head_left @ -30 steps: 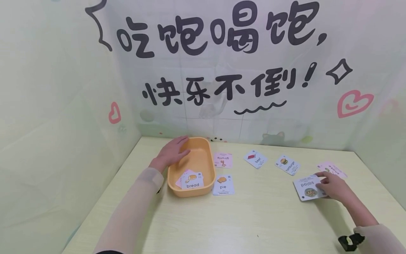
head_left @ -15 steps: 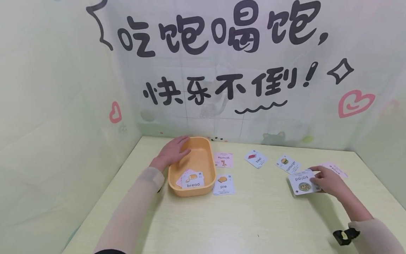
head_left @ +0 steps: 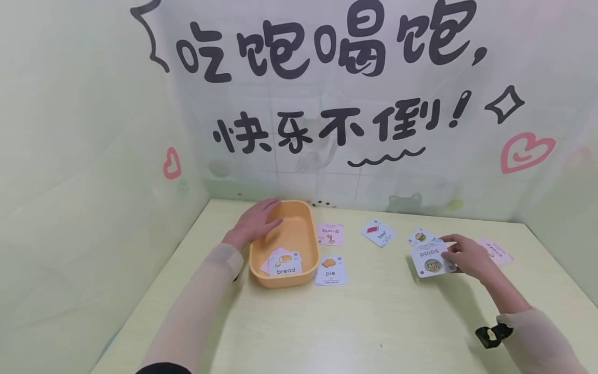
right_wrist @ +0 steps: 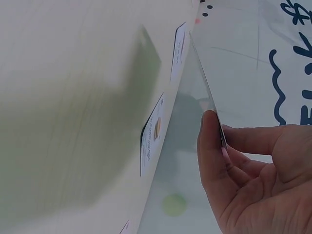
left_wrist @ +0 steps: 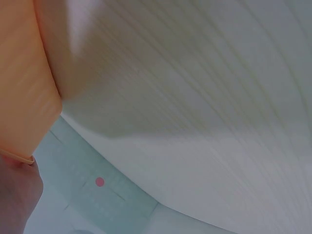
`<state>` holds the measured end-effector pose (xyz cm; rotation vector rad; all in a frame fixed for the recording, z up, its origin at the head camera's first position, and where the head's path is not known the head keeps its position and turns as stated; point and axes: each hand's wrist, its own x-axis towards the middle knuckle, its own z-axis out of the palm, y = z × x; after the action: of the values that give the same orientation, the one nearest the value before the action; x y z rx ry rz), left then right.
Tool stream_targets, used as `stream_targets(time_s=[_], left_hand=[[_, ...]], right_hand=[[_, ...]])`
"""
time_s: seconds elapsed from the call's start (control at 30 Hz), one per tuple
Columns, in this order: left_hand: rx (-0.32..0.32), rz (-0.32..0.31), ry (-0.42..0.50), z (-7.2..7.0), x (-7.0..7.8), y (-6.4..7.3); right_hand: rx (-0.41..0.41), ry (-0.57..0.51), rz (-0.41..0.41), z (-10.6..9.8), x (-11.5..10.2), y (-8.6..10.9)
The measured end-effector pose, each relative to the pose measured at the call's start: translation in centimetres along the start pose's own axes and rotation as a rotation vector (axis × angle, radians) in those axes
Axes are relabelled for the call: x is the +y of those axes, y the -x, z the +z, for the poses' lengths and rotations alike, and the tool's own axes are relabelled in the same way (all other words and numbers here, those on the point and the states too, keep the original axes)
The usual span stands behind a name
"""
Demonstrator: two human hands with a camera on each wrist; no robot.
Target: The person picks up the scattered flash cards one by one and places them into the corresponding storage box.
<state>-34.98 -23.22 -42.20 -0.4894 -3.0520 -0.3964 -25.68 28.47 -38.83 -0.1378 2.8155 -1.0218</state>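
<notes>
My right hand (head_left: 469, 254) pinches a salad card (head_left: 432, 258) between thumb and fingers. In the right wrist view this card (right_wrist: 204, 73) is seen nearly edge-on, raised above the table. It overlaps the hamburger card (head_left: 420, 237) in the head view. At the left, my left hand (head_left: 254, 223) rests on the rim of an orange tray (head_left: 315, 244), fingers fairly straight and thumb over the inside. A bread card (head_left: 286, 265) lies in the tray on top of pink cards (head_left: 271, 259). The left wrist view shows the tray's outer wall (left_wrist: 24, 73).
Right of the tray lie a pink giraffe card (head_left: 330, 235) and a pie card (head_left: 331, 271). Farther right are a beef card (head_left: 379, 233) and a pink snake card (head_left: 496, 251), partly behind the right hand. A printed backdrop (head_left: 308, 176) stands along the table's (head_left: 355, 322) back edge.
My right hand has carried the salad card left and slightly toward the back, from beside the snake card to in front of the hamburger card. My left hand and the tray have stayed put.
</notes>
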Motion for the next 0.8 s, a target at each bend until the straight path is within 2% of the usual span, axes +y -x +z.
stream_targets(time_s=[0.57, 0.8], left_hand=[[-0.006, 0.008, -0.009, 0.0, -0.1, 0.0], [-0.006, 0.004, -0.004, 0.0, 0.0, -0.1]], right_hand=[[-0.018, -0.108, -0.045, 2.4, -4.2, -2.0], [-0.029, -0.106, -0.051, 3.4, -6.0, -2.5]])
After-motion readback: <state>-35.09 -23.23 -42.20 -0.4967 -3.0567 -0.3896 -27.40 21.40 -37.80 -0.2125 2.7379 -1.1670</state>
